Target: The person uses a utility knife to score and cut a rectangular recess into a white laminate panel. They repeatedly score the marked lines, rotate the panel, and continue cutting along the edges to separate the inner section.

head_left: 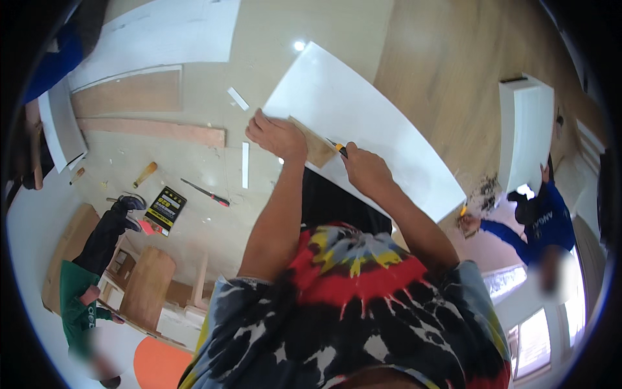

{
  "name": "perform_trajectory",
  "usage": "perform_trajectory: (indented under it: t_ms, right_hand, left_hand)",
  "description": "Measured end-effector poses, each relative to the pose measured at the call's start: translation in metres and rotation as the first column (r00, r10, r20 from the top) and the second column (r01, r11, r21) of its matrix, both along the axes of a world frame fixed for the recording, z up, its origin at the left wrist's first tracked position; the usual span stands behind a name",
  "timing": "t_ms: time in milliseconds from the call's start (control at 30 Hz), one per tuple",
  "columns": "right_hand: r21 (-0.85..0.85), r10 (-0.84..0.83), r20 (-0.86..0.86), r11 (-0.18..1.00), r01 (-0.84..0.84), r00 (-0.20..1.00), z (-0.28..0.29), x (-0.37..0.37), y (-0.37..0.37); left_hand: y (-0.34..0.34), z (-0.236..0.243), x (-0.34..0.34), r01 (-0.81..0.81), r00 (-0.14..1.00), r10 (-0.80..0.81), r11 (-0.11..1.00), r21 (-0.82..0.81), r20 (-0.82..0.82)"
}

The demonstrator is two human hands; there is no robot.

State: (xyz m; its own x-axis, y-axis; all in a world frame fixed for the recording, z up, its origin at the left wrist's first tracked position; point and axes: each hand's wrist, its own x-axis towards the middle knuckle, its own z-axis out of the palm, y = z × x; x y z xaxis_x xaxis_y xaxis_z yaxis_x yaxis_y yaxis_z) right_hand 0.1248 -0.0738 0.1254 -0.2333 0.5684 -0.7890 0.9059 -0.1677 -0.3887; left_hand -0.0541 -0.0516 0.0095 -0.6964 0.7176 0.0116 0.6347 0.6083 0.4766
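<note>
Multicoloured tie-dyed shirt nearest; left hand curled, grip unclear, at flat white panel, likely stiff, best held by edges; right hand clasps yellow-and-black cutter.

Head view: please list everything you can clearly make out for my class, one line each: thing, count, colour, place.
White panel: one, white, centre
Wooden piece: one, brown, on the panel
Bladed tool: one, yellow and black, beside the wooden piece
White strips: two, white, left of the panel
Red-handled tool: one, red and dark, left
Flat package: one, black and yellow, left
Plank: one, pinkish brown, left
White sheet: one, white, upper left
Long boxlike piece: one, white, right
Orange rounded object: one, orange, lower left
Co-workers: three, green or blue tops, lower left, upper left, right
Left hand: one, bare, at the wooden piece
Right hand: one, bare, gripping the bladed tool
</note>
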Motion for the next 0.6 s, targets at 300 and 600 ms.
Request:
perform_trajectory:
  t_ms: [300,600]
  right_hand:
    - [0.111,-0.006,-0.195,0.993,0.028,0.981,-0.048,-0.038,0.040]
    - [0.087,0.058,-0.196,0.995,-0.042,0.979,-0.049,-0.046,0.041]
  left_hand:
    - [-0.005,-0.003,0.001,0.007,1.000,-0.006,0.999,-0.044,0.028]
    - [-0.009,0.000,0.001,0.007,0.999,-0.004,0.997,-0.072,0.043]
